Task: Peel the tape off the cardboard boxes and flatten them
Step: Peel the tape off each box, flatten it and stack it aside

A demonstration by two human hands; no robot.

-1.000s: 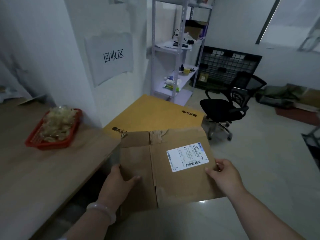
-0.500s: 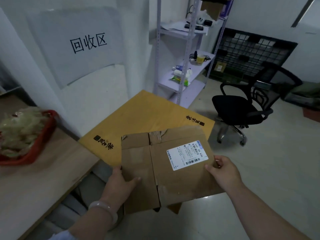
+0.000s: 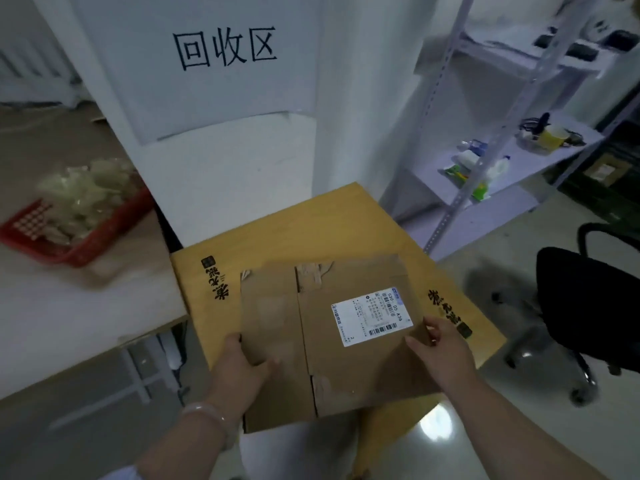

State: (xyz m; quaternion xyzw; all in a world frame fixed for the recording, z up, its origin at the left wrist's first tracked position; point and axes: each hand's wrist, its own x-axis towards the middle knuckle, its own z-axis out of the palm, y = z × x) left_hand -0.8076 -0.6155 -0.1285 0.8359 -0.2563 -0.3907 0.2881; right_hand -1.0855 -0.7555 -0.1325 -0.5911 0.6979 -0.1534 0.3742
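The flattened brown box, light I'd guess but floppy at its creases, sits between the left hand and right hand, each pinching a side edge, just above the yellow flattened box.

Dim, bluish indoor light, a bright glare patch on the glossy floor at lower right, motion blur softening the red basket and shelf rack, wide-angle bending straight lines near the edges.
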